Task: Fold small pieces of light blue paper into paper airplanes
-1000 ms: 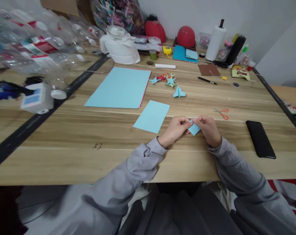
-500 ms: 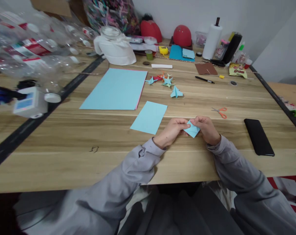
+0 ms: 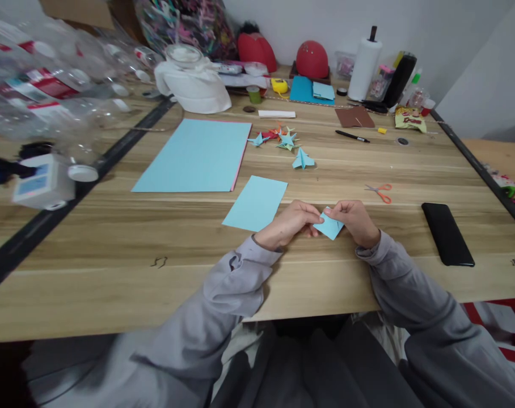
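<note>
A small folded piece of light blue paper (image 3: 330,228) is held between my two hands, just above the table near its front edge. My left hand (image 3: 292,222) pinches its left corner between thumb and fingers. On the other side, my right hand (image 3: 354,220) grips the upper right edge with the thumb on top. The fingers behind the paper are partly hidden. Left of my hands lies a flat light blue sheet (image 3: 256,202). Beyond the hands sits a folded blue paper plane (image 3: 303,159), with several small folded paper figures (image 3: 286,140) behind it.
A stack of large blue sheets (image 3: 195,156) lies at the left. Orange-handled scissors (image 3: 382,193) and a black phone (image 3: 448,234) are to the right. Farther back are a pen (image 3: 352,136), a tape measure (image 3: 279,85) and a paper roll (image 3: 365,71). Plastic bottles (image 3: 49,85) crowd the far left.
My left hand has shifted slightly left along the folded paper, its fingers looser underneath. The right hand keeps its pinch. The whole view has moved a little.
</note>
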Action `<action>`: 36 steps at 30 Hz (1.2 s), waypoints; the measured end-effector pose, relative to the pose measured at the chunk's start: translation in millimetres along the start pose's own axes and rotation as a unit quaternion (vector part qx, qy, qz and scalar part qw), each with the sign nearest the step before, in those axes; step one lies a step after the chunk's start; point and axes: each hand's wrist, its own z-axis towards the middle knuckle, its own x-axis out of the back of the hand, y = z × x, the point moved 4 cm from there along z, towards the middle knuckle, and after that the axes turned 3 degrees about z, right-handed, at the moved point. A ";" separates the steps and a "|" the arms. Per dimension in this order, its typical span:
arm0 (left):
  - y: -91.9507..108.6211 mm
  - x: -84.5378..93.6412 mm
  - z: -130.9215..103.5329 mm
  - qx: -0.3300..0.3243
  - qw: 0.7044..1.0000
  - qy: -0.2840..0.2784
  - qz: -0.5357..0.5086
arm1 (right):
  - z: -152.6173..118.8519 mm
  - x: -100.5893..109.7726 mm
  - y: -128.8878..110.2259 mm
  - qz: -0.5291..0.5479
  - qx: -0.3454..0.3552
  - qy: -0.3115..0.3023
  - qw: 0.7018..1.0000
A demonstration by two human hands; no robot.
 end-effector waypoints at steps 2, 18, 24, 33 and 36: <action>0.6 0.5 -0.6 0.005 1.000 -0.012 0.009 | 0.2 0.3 -1.2 0.007 -0.007 -0.008 1.000; 4.7 6.3 -4.6 0.005 0.997 -0.055 0.045 | 0.9 6.1 -2.3 0.057 -0.040 -0.022 0.997; 7.4 10.0 -6.0 -0.004 0.998 -0.032 0.057 | 3.6 14.1 -3.3 0.086 -0.029 0.018 0.996; -1.5 -9.3 -1.4 -0.059 0.995 -0.056 0.057 | -5.6 -0.6 -5.0 0.037 -0.007 -0.034 0.999; -2.6 -8.7 -0.5 -0.072 0.994 -0.053 0.062 | -4.7 0.3 -3.4 0.005 -0.006 -0.025 1.000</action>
